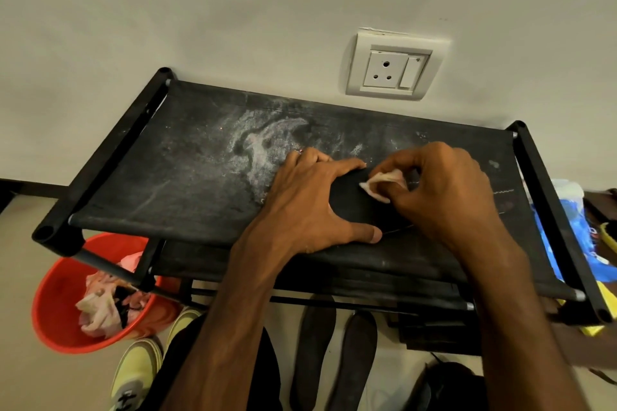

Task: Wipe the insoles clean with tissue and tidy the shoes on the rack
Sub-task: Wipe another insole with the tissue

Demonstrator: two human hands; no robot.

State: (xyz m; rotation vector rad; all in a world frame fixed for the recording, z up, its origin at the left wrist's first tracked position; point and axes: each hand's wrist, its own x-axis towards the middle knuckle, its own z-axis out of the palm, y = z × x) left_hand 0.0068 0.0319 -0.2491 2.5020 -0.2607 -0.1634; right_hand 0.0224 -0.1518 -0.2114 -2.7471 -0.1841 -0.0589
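Two hands: my left hand [317,200], spread flat, pins the black insole [350,210] against sliding; right hand [447,190] pinches tissue [380,184], wiping.

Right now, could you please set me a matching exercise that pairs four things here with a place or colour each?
Things:
1 tissue
2 bucket
3 socket
4 shoes near the bucket

Place or colour:
A on the wall
B pale yellow
C pinched in the right hand
D red

Pairs: 1-C, 2-D, 3-A, 4-B.
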